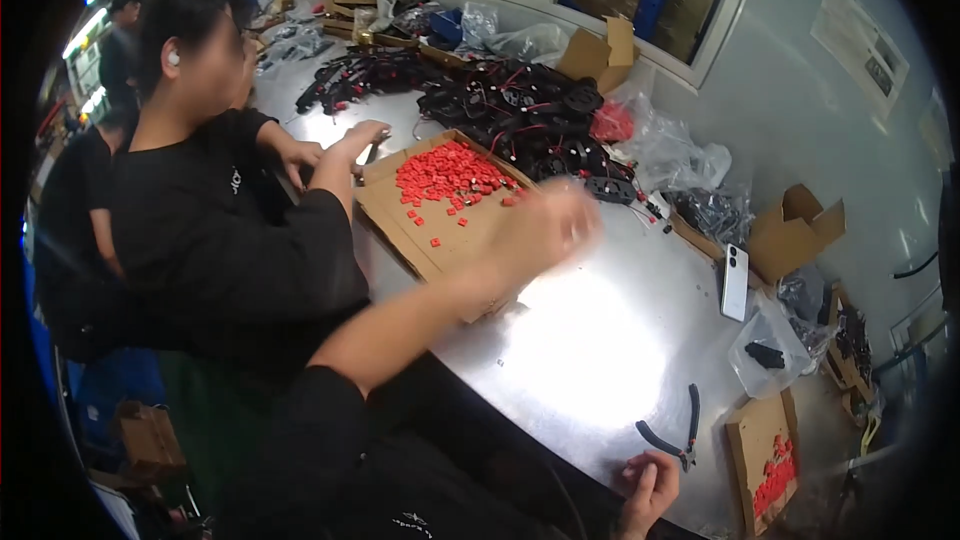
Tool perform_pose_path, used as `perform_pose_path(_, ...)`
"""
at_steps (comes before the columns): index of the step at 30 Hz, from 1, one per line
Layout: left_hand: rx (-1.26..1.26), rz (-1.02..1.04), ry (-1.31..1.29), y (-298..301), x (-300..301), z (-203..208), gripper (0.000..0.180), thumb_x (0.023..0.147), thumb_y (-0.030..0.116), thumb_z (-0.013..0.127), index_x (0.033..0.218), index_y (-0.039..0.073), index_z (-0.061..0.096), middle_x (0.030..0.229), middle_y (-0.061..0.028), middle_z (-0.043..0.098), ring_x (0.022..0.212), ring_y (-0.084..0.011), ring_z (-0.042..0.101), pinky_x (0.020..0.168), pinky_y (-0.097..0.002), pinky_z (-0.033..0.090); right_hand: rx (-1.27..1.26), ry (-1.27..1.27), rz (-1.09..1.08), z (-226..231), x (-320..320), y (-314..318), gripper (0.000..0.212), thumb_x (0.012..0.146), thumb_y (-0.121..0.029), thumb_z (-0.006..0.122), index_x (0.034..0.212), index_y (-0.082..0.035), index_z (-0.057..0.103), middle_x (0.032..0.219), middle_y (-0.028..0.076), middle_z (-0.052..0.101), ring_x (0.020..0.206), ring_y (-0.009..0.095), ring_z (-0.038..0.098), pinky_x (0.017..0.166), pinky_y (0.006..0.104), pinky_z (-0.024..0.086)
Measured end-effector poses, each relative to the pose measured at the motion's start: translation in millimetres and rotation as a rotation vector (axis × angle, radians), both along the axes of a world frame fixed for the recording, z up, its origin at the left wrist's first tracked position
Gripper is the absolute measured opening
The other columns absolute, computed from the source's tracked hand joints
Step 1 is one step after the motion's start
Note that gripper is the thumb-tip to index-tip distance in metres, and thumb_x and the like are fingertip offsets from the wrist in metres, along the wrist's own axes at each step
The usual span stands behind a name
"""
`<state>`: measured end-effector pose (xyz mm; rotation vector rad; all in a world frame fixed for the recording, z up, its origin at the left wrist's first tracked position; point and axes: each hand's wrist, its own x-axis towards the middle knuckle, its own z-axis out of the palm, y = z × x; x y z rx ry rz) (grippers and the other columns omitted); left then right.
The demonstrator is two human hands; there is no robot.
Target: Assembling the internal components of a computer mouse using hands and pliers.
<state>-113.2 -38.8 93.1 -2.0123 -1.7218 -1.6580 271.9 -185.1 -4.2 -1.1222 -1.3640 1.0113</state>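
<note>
My left hand (555, 230) is stretched over the near right side of a shallow cardboard tray (400, 240), smeared by motion; whether it holds anything does not show. Many small red square pieces (450, 175) are heaped toward the tray's far side, with several scattered nearer. At the table's front edge, my right hand (652, 485) has its fingers curled, and their inside is hidden. Just beyond it lie dark-handled cutting pliers (685, 440), handles spread and jaws close to my fingers. A smaller cardboard tray (742, 445) with more red pieces (775, 475) stands to the right.
A co-worker (230, 200) sits close on my left, hands by the big tray. Black cabled parts (510, 105) pile up beyond it. On the right are a white phone (734, 283), an open cardboard box (795, 230) and a clear plastic container (765, 345) holding a black piece.
</note>
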Motion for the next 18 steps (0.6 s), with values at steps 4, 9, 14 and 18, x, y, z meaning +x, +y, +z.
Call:
perform_pose_path(4, 0.28, 0.632, -0.074, 132, -173, -5, 0.017, 0.096, 0.019, 0.064, 0.103, 0.006, 0.072, 0.104, -0.0191, 0.07, 0.1, -0.0395, 0.068, 0.089, -0.0486, 0.054, 0.101, -0.337, 0.066, -29, 4, 12, 0.021, 0.106, -0.013, 0.062, 0.121, 0.0, 0.069, 0.096, 0.008, 0.07, 0.074, 0.014, 0.064, 0.063, 0.0287, 0.052)
perform_pose_path(9, -0.59, 0.709, 0.455, 144, -345, -62, 0.056, 0.089, 0.031, 0.07, 0.144, 0.022, 0.059, 0.133, -0.0187, 0.068, 0.12, -0.0417, 0.066, 0.103, -0.0524, 0.053, 0.11, -0.358, 0.065, -32, -11, 17, 0.027, 0.107, -0.018, 0.063, 0.123, 0.003, 0.068, 0.088, 0.011, 0.073, 0.073, 0.015, 0.067, 0.066, 0.0323, 0.055)
perform_pose_path(14, -0.691, 0.748, 0.358, 187, -269, -49, 0.06, 0.089, 0.031, 0.074, 0.144, 0.022, 0.051, 0.128, -0.0182, 0.072, 0.124, -0.0475, 0.064, 0.103, -0.0546, 0.052, 0.291, -0.451, 0.042, -8, -4, 23, 0.029, 0.107, -0.021, 0.062, 0.121, 0.004, 0.067, 0.082, 0.013, 0.073, 0.068, 0.017, 0.068, 0.063, 0.0329, 0.056)
perform_pose_path(18, -0.762, 0.777, 0.301, 190, -286, -29, 0.063, 0.09, 0.031, 0.072, 0.142, 0.011, 0.044, 0.125, -0.0257, 0.071, 0.12, -0.0459, 0.068, 0.101, -0.0527, 0.054, 0.21, -0.399, -0.033, -32, -3, 17, 0.021, 0.104, -0.015, 0.063, 0.113, 0.002, 0.071, 0.08, 0.012, 0.073, 0.064, 0.017, 0.068, 0.06, 0.0319, 0.056)
